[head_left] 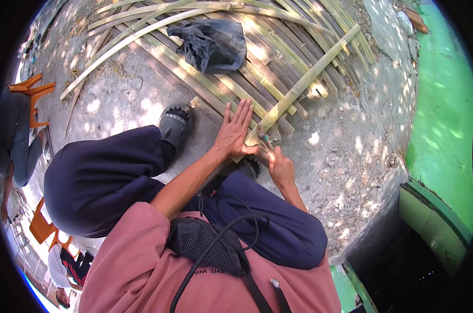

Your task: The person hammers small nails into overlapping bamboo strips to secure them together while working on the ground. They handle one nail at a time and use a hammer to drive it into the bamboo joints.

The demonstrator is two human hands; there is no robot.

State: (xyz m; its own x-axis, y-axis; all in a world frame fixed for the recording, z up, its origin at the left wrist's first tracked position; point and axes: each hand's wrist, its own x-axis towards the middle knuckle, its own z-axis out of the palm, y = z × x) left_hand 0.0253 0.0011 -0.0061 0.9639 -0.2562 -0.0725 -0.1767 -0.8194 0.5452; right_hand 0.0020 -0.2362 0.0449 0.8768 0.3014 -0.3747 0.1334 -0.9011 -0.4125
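Observation:
My left hand (234, 130) lies on the near ends of split bamboo slats (228, 86), its fingers stretched out and its thumb pointing toward the right hand. My right hand (281, 168) is closed round the handle of a hammer (263, 134). The hammer's head is at the near end of a bamboo pole (312, 73), which slants across the slats toward the far right. Whether the head touches the pole I cannot tell. Any nail there is too small to make out.
A black plastic bag (213, 47) rests on the slats. My sandalled foot (175, 128) is on the concrete ground left of them. A green wall surface (439, 88) runs along the right. Orange chairs (35, 96) and other people (17, 130) are at the left.

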